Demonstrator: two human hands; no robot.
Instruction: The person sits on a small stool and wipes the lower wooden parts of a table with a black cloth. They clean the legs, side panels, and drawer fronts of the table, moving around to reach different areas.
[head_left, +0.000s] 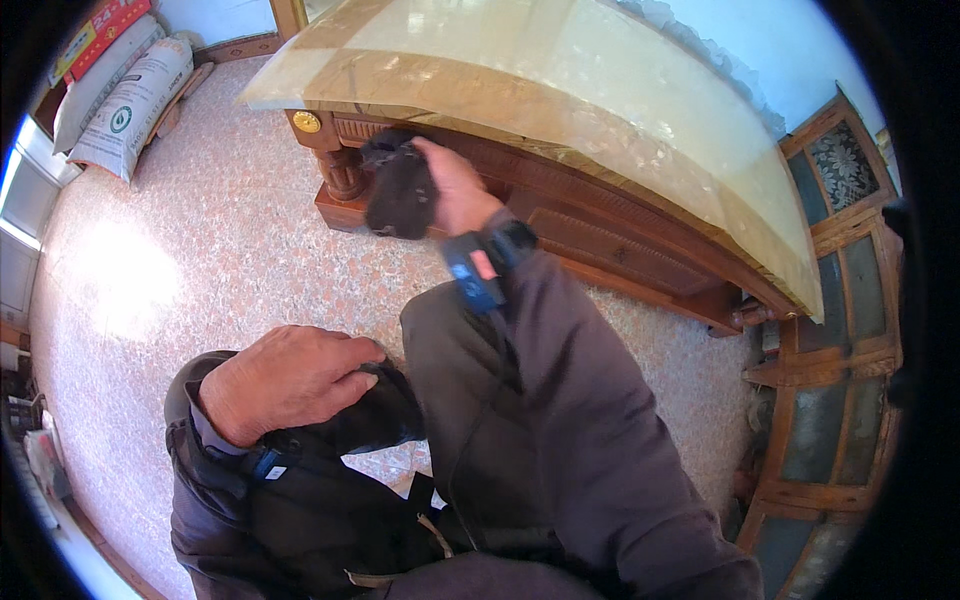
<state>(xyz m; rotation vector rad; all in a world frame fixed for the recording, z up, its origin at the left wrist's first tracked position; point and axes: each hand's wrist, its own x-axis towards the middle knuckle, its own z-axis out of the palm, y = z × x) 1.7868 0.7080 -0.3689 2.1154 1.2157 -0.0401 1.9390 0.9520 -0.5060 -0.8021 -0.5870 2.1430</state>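
Observation:
My right hand (456, 187) grips a dark, crumpled cloth (401, 184) beside the carved front of a wooden cabinet (630, 247), near its turned corner post (343, 176). Whether the cloth touches the wood cannot be told. A blue and black device is strapped at my right wrist. Bent fingers and a thumb show on my left hand (292, 379), which rests over my knee in dark trousers; nothing shows in it.
A translucent cover (570, 82) lies over the cabinet top and hangs past its edge. Filled sacks (131, 112) lean at the upper left on the speckled floor (247, 225). Glazed wooden doors (817, 375) stand at the right.

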